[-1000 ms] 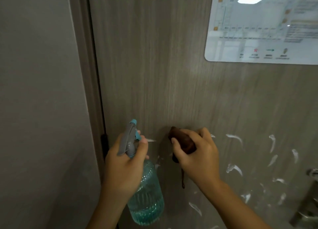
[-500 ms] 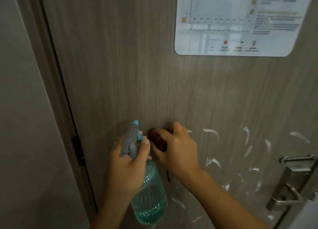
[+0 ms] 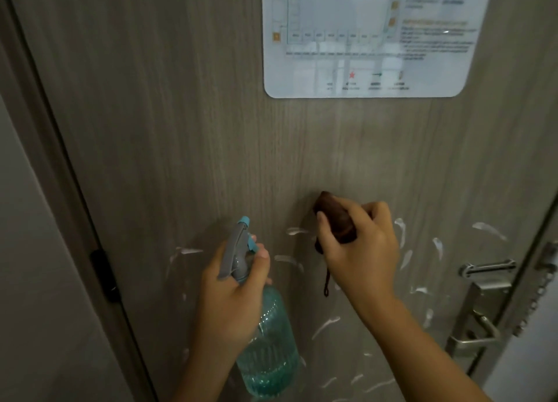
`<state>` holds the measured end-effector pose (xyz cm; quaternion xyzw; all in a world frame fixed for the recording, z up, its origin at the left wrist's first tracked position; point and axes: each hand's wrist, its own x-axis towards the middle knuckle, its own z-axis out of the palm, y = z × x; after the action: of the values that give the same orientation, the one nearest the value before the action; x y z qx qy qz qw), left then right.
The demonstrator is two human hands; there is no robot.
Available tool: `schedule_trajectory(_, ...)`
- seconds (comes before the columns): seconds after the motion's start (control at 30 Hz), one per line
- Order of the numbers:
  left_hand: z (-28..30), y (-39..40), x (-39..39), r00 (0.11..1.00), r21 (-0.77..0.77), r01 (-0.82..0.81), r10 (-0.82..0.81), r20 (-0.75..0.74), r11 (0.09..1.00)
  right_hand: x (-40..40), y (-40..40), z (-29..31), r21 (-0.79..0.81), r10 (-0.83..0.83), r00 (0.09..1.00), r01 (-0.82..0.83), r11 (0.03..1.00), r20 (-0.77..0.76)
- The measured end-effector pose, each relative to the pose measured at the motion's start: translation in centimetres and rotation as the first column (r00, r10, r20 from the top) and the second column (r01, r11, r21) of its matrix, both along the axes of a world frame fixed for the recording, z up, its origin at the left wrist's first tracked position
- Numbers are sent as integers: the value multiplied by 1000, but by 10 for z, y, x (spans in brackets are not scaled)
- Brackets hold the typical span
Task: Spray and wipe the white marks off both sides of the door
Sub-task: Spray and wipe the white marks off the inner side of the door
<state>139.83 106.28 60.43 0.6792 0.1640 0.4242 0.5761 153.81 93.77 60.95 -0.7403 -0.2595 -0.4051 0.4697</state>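
The left hand comes up from 6 o'clock w/ its grip closed around the neck of the spray bottle; a finger lies on the blue trigger, and the nozzle points up toward 12 o'clock. The bottle is clear teal, some liquid in the bottom. The right hand enters from 5 o'clock, its grip curled tight on a brown cloth, which is pressed on the door. A thin cord hangs from the cloth.

White marks are scattered on the grey wood door from 7 to 3 o'clock around both hands. A metal handle is at 4 o'clock, a black hinge at 8 o'clock, a laminated sign at 1 o'clock.
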Motion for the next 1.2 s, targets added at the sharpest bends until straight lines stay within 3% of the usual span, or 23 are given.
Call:
schedule_trajectory(0.1, 4, -5, 2, 1000, -11, 28, -28, 7, 1000, 11, 4, 3, -86, -31, 999, 28, 996, -29)
schedule_trajectory(0.3, 10, -12, 4, 999, 23, 42, -43, 20, 999, 8, 15, -11, -357, 113, 993, -114, 927, -22)
schedule_trajectory(0.53, 9, -33, 21, 994, 105, 107, -108, 1, 989, 12, -31, -6, -41, 112, 991, -115, 993, -72)
schedule_trajectory(1.2, -18, -177, 129, 898, 123, 439, -437, -43, 890, 57, -206, -39, 6, -157, 966, 162, 987, -204)
